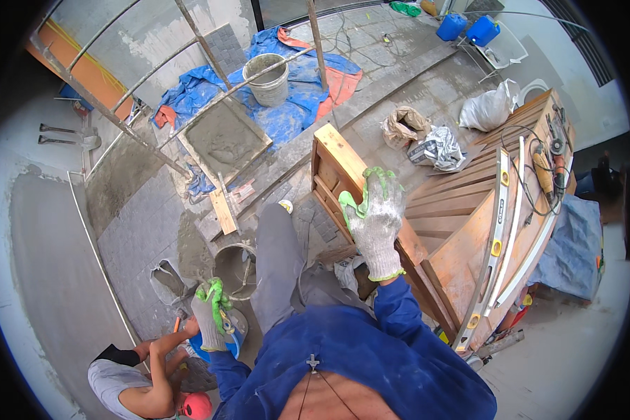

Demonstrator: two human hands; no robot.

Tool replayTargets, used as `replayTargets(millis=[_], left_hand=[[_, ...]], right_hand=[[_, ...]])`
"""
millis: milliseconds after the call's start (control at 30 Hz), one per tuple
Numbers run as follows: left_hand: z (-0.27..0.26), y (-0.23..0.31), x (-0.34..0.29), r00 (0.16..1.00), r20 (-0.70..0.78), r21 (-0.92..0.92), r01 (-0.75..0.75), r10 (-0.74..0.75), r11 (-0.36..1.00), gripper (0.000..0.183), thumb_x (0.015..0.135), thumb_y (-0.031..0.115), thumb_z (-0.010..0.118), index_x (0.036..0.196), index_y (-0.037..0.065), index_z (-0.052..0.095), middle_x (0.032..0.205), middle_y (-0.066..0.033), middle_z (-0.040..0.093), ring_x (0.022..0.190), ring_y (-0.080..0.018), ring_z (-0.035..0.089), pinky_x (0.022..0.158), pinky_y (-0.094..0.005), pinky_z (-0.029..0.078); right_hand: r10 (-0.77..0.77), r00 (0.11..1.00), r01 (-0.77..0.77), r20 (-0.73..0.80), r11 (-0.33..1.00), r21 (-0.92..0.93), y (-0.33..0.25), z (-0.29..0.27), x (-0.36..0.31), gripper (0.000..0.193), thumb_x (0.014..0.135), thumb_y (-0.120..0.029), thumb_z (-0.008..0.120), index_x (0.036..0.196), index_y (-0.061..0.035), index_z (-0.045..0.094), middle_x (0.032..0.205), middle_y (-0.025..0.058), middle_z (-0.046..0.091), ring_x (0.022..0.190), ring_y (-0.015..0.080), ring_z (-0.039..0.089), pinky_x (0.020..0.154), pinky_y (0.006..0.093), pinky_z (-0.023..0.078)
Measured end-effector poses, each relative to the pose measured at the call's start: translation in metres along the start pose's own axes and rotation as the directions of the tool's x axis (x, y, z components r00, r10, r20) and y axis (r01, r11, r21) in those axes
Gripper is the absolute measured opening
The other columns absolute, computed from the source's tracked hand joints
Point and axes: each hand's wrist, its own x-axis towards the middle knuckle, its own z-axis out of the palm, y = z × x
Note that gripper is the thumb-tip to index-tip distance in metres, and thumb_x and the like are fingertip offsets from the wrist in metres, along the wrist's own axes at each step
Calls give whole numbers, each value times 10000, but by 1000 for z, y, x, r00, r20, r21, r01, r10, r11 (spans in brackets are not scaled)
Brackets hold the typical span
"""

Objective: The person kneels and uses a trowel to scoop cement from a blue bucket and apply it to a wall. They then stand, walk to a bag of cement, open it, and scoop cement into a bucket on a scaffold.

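Observation:
My right hand (376,227), in a grey knit glove with green-coated fingertips, is over the long wooden frame or crate (343,159). Its thumb stands apart from the fingers and I see nothing in its grip; whether it touches the wood I cannot tell. My left hand (210,318), gloved alike, hangs low at my left side with its fingers loosely bent. No held thing shows in it. Close beside it are a blue bucket (236,334) and a dark mortar bucket (235,269) with a handle.
A co-worker (136,381) in a red cap crouches at lower left. Scaffold pipes (129,129) cross the upper left, near a mortar board (225,136) and a pale bucket (267,84) on blue tarp. At right, a wooden bench (462,238) bears a spirit level (495,238) and power tools (543,168).

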Motion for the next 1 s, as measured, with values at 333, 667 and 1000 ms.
replayTargets(millis=[333,667,1000], left_hand=[[137,132,158,983,167,33,-85,78,996,130,955,94,685,1037,-6,673,694,-38,625,518,-125,561,480,-264,445],[216,332,360,839,533,549,-249,-105,798,209,912,114,756,1064,-24,720,769,-39,684,603,-114,629,519,-275,510],[303,454,422,701,703,476,-343,-117,810,154,909,41,733,1044,-28,708,786,-55,697,601,-129,651,512,-284,517]], right_hand=[[159,972,-161,175,987,-3,-27,43,75,827,742,-461,850,1353,18,564,1343,229,593,1301,441,526,1110,585,373],[815,458,-875,357,483,19,-4,49,81,404,1036,-345,520,1109,5,708,991,176,734,920,306,685,879,409,517],[851,-4,-997,526,-44,63,47,82,58,588,1058,-483,469,1053,44,729,887,149,766,803,219,736,775,339,559]])
